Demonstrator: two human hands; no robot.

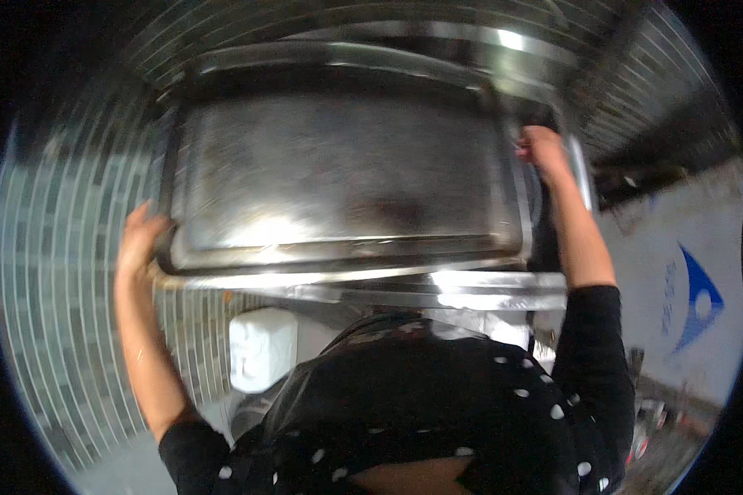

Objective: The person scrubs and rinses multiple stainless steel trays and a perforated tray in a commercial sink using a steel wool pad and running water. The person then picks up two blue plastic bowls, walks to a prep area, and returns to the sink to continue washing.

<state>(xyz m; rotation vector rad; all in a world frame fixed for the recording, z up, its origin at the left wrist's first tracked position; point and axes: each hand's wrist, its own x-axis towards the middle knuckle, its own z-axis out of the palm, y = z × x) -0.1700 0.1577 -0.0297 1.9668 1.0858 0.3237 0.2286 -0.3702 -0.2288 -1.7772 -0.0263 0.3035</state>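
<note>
A large rectangular metal tray [347, 167] with a raised rim spans the space before me, tilted and slightly blurred. At its lower left corner my left hand [141, 238] grips the rim. My right hand [542, 148] is at the tray's upper right side, its fingers curled near the edge; blur and dark shadow hide whether it grips the rim. Below and behind the tray runs the shiny metal edge of a sink or counter [501, 291].
A white plastic jug [263, 349] stands low, left of my body. Narrow tiles cover the wall [68, 247] at the left. On the right is a white panel [644, 297] with a blue printed shape. Several blurred items lie at the lower right.
</note>
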